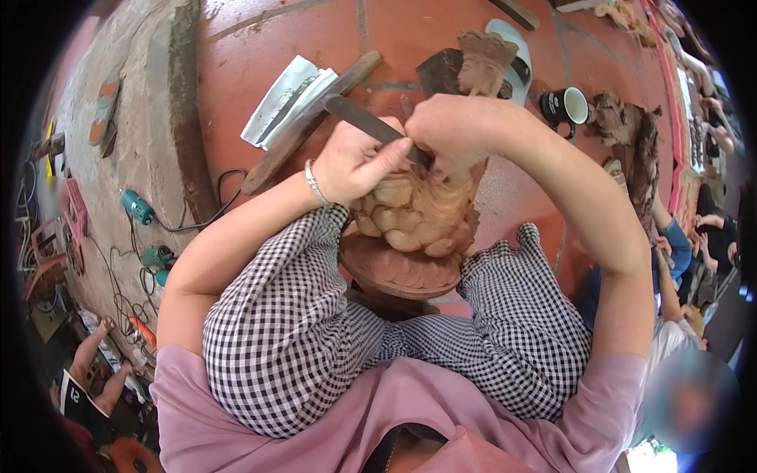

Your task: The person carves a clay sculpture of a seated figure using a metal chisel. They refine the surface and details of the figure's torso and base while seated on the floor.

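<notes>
A carved wooden figure [410, 217] with rounded, lobed relief stands between my knees on a darker reddish-brown base [402, 272]. My left hand [363, 162] is closed at its upper left side, the thumb pressed along a long, flat, dark bar [367, 122] that looks like a file. One end of the bar sticks out past my left knuckles; the other reaches down to the carving beneath my right hand. Curled over the top of the figure, my right hand [449, 130] has its fingers bent inward, and what they grip is hidden.
Beyond the hands lie a wooden plank [307, 130], white folded paper [285, 102], a carved crowned head [482, 63] and a pale sandal [516, 67]. A black mug [568, 106] stands right, near rough wood [619, 122]. Corded green power tools [138, 206] lie left. People sit at far right.
</notes>
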The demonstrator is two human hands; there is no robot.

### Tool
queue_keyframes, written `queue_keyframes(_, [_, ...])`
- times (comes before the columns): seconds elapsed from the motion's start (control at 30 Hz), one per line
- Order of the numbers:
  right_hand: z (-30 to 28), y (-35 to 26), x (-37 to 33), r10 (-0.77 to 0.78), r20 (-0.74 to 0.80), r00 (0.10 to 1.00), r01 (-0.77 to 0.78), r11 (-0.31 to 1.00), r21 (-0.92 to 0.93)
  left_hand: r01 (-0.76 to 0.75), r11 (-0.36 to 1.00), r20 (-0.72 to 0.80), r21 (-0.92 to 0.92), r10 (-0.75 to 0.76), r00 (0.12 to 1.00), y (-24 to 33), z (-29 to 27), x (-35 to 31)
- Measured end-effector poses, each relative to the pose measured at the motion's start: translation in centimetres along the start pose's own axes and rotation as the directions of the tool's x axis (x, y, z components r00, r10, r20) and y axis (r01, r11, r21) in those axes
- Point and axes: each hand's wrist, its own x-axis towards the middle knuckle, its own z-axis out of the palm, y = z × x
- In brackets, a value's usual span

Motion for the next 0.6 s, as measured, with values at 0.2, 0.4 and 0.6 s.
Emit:
queue_keyframes(0.2, [2.5,0.6,-2.1,0.053,-0.291,0.955,0.000,0.984,0.179,-0.062,0.997,-0.045,0.041,0.063,0.997,1.7,-0.1,1.0])
queue_keyframes(0.4, [10.5,0.7,-7.0,0.357,-0.827,0.434,0.363,0.772,0.523,0.157,0.976,0.175,0.152,-0.183,0.967,1.5,0.2,0.6])
queue_keyframes(0.6, [16.8,-1.2,-6.8,0.668,-0.541,0.511,0.471,0.309,0.826,0.222,0.916,0.297,0.335,-0.327,0.897,-0.8,1.6,-0.7])
